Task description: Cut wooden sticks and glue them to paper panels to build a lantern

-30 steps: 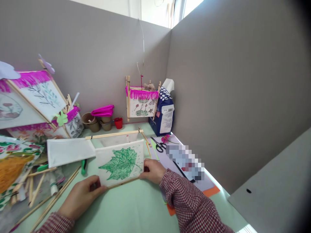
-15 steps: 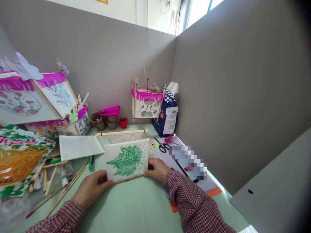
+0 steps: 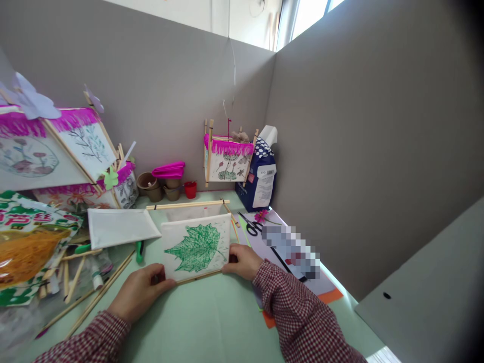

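A white fabric panel [image 3: 177, 262] with a green maple-leaf print stands tilted up on the table in the middle of the head view. My left hand [image 3: 138, 292] pinches its lower left corner between thumb and fingers. At the lower right corner, my right hand [image 3: 245, 262] is closed on the panel's edge. A thin wooden stick [image 3: 200, 277] runs along the bottom edge, between the hands. Behind the panel, a pale wall and another wooden stick [image 3: 185, 205] form part of a box-like frame. My fingertips are partly hidden behind the panel.
Left of the panel lies a blank white panel [image 3: 123, 227], by a green-handled tool [image 3: 139, 251], loose sticks and a plastic bag [image 3: 34, 247]. Decorated lanterns [image 3: 230, 164] hang or stand behind. Scissors [image 3: 252, 227] and a pixelated object [image 3: 291, 252] lie on the right; grey partitions enclose the table.
The whole view has shifted slightly, so everything sits a little further left and up. Both hands keep the same hold on the leaf-print panel.
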`<state>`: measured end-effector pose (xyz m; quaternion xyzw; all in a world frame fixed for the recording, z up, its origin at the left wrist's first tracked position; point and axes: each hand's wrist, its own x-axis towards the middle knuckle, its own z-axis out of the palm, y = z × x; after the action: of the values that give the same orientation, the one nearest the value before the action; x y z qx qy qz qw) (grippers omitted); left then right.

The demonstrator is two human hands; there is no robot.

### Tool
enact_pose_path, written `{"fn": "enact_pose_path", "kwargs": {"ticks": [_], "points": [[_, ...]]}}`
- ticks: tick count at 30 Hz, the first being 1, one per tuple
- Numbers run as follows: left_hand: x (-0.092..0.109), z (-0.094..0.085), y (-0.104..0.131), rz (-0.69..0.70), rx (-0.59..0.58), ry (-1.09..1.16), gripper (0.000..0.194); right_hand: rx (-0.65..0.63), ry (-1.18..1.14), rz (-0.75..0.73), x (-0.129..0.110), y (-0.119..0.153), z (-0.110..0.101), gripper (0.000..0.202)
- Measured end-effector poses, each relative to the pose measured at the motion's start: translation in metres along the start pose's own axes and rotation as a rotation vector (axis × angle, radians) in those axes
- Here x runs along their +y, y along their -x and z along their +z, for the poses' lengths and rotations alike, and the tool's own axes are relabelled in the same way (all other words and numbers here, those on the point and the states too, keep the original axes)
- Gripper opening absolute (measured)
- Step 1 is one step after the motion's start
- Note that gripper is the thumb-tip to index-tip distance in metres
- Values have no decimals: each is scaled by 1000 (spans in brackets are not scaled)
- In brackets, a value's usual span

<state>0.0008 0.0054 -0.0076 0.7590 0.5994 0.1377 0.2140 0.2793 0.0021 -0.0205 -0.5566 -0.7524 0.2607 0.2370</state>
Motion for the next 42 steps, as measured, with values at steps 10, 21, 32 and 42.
{"fn": "enact_pose_path", "kwargs": {"ticks": [10,21,32,42], "points": [[-1,0,1,15,7,23,33,3,17,-14,-3,1,-2,23],[8,-4,4,0,-5,13,30,-3,38,-36,-7,2,-6,22],[4,-2,3,30,-11,39,33,-4,-4,-51,-7,3,-8,21],[4,1,4,18,18,32,30,-7,-73,-20,-6,3,-6,18]]}}
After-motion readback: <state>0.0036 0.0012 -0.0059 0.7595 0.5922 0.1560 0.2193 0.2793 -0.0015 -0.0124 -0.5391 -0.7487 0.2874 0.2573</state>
